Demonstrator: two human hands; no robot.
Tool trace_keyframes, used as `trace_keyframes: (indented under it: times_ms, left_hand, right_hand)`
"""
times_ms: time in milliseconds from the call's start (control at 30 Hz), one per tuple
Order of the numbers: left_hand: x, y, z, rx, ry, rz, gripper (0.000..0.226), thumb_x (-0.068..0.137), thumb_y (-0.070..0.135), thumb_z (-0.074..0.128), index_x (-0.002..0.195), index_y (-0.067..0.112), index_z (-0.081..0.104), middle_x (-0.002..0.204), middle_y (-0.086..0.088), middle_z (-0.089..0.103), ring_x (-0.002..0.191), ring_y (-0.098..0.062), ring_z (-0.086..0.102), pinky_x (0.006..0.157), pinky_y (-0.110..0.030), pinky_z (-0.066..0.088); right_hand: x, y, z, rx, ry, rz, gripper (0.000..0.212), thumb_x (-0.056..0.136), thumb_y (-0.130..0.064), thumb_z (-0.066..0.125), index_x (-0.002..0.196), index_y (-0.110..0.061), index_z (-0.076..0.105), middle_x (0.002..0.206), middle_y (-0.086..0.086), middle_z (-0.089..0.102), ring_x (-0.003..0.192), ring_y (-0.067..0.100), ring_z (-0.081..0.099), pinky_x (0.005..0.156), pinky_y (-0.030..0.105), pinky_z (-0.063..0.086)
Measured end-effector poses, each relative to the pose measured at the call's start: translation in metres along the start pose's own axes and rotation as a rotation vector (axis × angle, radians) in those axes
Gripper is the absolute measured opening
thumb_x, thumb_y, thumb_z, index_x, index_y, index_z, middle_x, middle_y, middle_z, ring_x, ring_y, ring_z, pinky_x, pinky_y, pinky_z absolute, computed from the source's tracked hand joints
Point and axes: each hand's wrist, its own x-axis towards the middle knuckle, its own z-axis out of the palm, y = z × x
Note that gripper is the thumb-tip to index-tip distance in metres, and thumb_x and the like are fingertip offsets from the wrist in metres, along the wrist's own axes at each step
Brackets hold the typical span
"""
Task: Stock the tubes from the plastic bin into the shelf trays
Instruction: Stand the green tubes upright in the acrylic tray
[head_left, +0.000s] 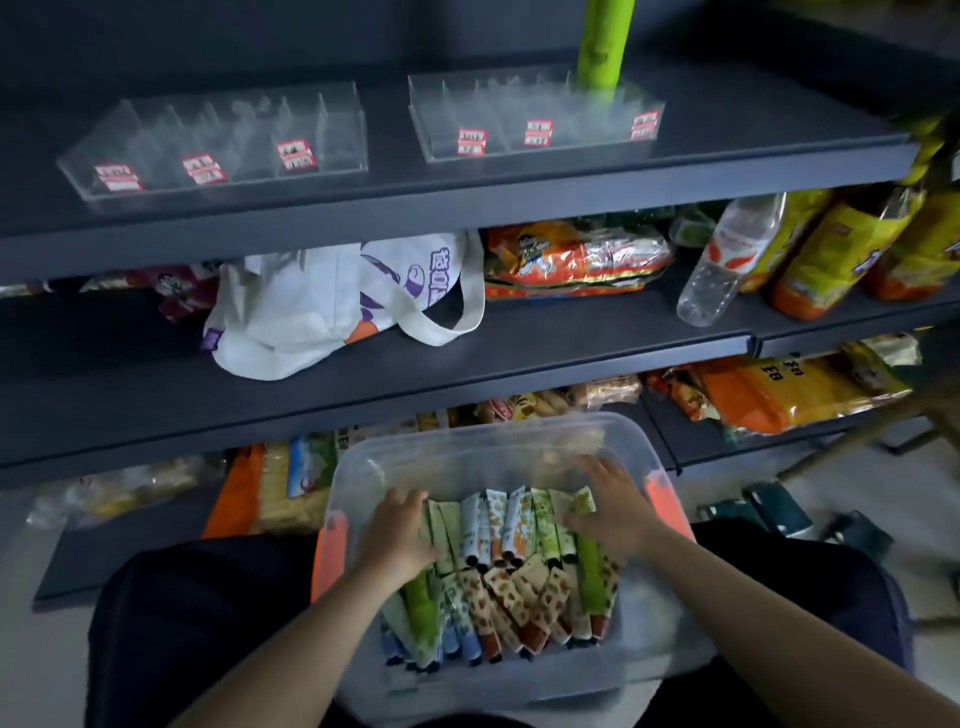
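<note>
Bin (519, 691) is resting on the lap, below and in front of the shelf (467, 176). Tubes (498, 530) are lying packed in two rows, long axes running toward the shelf, caps toward the person. Left hand (397, 530) is pressing the left end of the far row, fingers fairly straight; right hand (605, 512) is pressing the right end, fingers spread. Neither grip is closing round a tube yet. Trays (228, 137) are sitting up and well ahead; one green tube (602, 47) is standing in the right tray (535, 117). Either hand is equally near.
</note>
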Motion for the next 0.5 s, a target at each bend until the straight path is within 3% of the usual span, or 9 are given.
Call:
trace_keyframes:
  times_ms: [133, 167, 233, 300, 400, 500]
  left_hand:
    - [0.005, -0.011, 0.03, -0.063, -0.08, -0.142, 0.084, 0.075, 0.046, 0.072, 0.142, 0.013, 0.032, 0.147, -0.008, 0.03, 0.134, -0.022, 0.033, 0.103, -0.027, 0.033]
    - [0.007, -0.013, 0.035, -0.097, -0.092, -0.165, 0.082, 0.076, 0.043, 0.073, 0.141, 0.013, 0.033, 0.144, -0.007, 0.034, 0.132, -0.02, 0.036, 0.1, -0.023, 0.034]
    - [0.008, -0.015, 0.044, -0.175, -0.097, -0.201, 0.077, 0.074, 0.038, 0.076, 0.136, 0.012, 0.038, 0.135, -0.003, 0.045, 0.123, -0.016, 0.044, 0.09, -0.017, 0.035]
    - [0.01, -0.017, 0.049, -0.25, -0.106, -0.237, 0.07, 0.07, 0.031, 0.08, 0.127, 0.01, 0.045, 0.126, 0.0, 0.053, 0.115, -0.015, 0.051, 0.084, -0.015, 0.036]
    - [0.015, -0.019, 0.059, -0.408, -0.055, -0.329, 0.064, 0.066, 0.017, 0.082, 0.12, 0.011, 0.049, 0.116, -0.004, 0.059, 0.111, -0.021, 0.056, 0.094, -0.031, 0.044]
    - [0.021, -0.026, 0.074, -0.468, 0.009, -0.392, 0.057, 0.064, 0.012, 0.082, 0.113, 0.015, 0.053, 0.109, -0.004, 0.064, 0.104, -0.023, 0.06, 0.09, -0.037, 0.049]
  right_hand:
    - [0.008, 0.027, 0.033, 0.255, -0.097, 0.3, 0.083, 0.074, -0.037, 0.075, 0.142, -0.016, 0.032, 0.134, 0.006, 0.046, 0.123, 0.024, 0.046, 0.091, 0.024, 0.038]
    - [0.009, 0.034, 0.039, 0.299, -0.112, 0.354, 0.076, 0.071, -0.038, 0.077, 0.135, -0.017, 0.04, 0.126, 0.005, 0.052, 0.117, 0.024, 0.051, 0.091, 0.026, 0.042]
    - [0.007, 0.041, 0.046, 0.45, -0.122, 0.42, 0.038, 0.074, -0.024, 0.077, 0.105, -0.017, 0.055, 0.101, 0.002, 0.059, 0.102, 0.022, 0.057, 0.089, 0.033, 0.05]
    - [0.003, 0.04, 0.047, 0.634, -0.143, 0.459, 0.019, 0.08, -0.007, 0.07, 0.087, -0.018, 0.057, 0.09, 0.003, 0.06, 0.092, 0.022, 0.059, 0.08, 0.033, 0.053]
    - [0.003, 0.042, 0.052, 0.805, -0.102, 0.478, 0.018, 0.083, 0.003, 0.064, 0.082, -0.014, 0.059, 0.088, 0.01, 0.063, 0.077, 0.018, 0.062, 0.063, 0.026, 0.051]
    - [0.006, 0.051, 0.07, 0.737, -0.056, 0.528, 0.015, 0.086, -0.002, 0.058, 0.078, -0.015, 0.06, 0.081, 0.009, 0.063, 0.074, 0.021, 0.061, 0.064, 0.033, 0.05]
